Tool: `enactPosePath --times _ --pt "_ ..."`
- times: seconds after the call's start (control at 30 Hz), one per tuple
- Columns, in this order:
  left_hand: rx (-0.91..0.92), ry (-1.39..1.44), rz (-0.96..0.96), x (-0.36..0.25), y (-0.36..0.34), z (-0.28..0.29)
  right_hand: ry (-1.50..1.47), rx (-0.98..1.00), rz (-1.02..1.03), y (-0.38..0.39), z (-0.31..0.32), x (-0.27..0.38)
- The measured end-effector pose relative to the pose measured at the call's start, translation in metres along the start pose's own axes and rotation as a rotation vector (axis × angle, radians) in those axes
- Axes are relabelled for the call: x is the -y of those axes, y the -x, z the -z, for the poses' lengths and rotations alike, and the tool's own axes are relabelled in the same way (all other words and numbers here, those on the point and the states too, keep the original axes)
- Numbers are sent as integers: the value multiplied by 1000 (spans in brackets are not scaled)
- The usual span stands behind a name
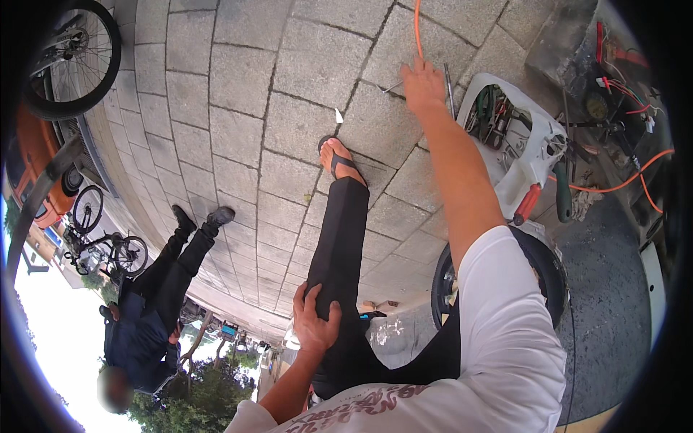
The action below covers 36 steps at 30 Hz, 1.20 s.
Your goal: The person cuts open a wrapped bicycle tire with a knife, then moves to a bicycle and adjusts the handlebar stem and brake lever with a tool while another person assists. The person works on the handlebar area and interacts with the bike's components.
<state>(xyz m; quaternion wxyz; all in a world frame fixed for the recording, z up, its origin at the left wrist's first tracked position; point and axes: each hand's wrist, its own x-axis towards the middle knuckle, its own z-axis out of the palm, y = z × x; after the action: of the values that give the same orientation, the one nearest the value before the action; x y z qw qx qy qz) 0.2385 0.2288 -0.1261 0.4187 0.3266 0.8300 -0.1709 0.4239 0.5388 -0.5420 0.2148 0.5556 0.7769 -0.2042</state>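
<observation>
My left hand (315, 321) rests on my black-trousered leg (333, 245), fingers apart. My right hand (424, 90) reaches down to the paving (303, 65), open, its fingertips at the end of an orange hose or cable (417, 29); whether they touch it I cannot tell. Thin metal tools (448, 83) lie just beside that hand. Right of my forearm, a white plastic tray-like part (548, 130) holds several pliers and tools (491, 108); a red-handled screwdriver (527, 202) and a green-handled tool (563, 198) are near it.
A wheel with a tyre (538, 267) lies under my right arm. Wires and metal parts (613, 94) are at the right. My sandalled foot (339, 159) is on the paving. A person in dark clothes (144, 310) stands at left, near bicycles (112, 50) and an orange car (36, 159).
</observation>
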Motion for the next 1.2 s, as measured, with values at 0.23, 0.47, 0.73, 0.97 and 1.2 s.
enactPosePath --times 0.23,0.47,0.73,0.97,1.2 --pt "-25 95 -34 16 -8 7 114 123 229 -10 -50 -16" --pt "26 26 37 5 -26 29 -657 865 -144 244 1 113" --pt "240 464 40 50 -51 55 -953 847 -336 375 313 113" --pt "113 1147 -94 68 -76 207 -732 45 -84 305 451 73" --pt "-161 591 80 129 -156 281 -888 -123 -20 211 498 92"
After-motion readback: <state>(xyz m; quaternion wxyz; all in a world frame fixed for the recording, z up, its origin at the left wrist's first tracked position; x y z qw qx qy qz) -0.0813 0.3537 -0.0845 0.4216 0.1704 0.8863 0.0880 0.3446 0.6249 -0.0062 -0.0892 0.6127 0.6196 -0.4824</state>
